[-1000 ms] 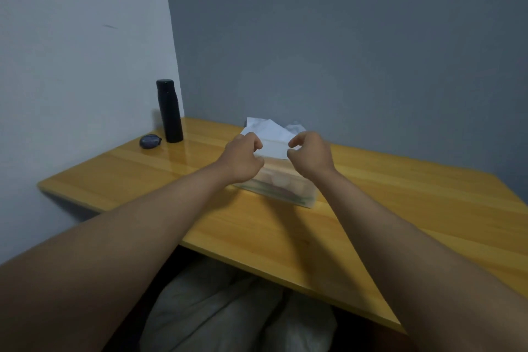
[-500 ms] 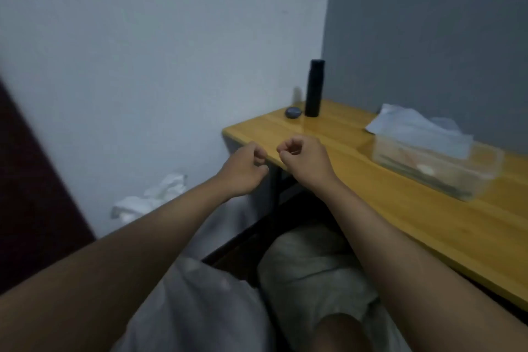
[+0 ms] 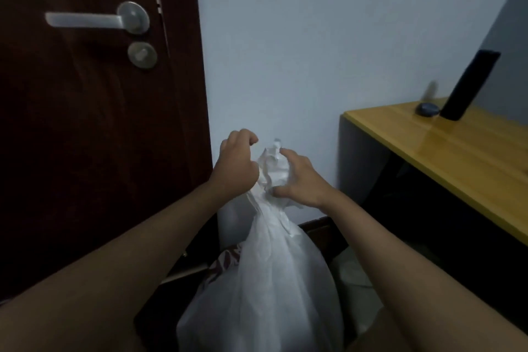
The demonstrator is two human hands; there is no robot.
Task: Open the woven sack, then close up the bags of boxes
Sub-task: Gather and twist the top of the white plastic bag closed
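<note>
A white woven sack (image 3: pixel 265 280) stands on the floor in front of me, its top bunched into a twisted neck (image 3: pixel 271 168). My right hand (image 3: pixel 300 180) grips that neck from the right, with the thumb below and the fingers curled over the top. On the neck's left side, my left hand (image 3: pixel 234 163) presses against the bunched fabric with its fingers curled and holds it. The sack's mouth is closed, so what is inside it is hidden.
A dark brown door (image 3: pixel 85 151) with a silver lever handle (image 3: pixel 85 20) fills the left. At right is a wooden table (image 3: pixel 457 157) with a black bottle (image 3: pixel 468 86) and a small dark object (image 3: pixel 427 109). A red-patterned item (image 3: pixel 225 260) sits behind the sack.
My view has swung left from the table and its tissue box to the door and floor. Both hands, empty a moment ago, now hold the sack's bunched neck.
</note>
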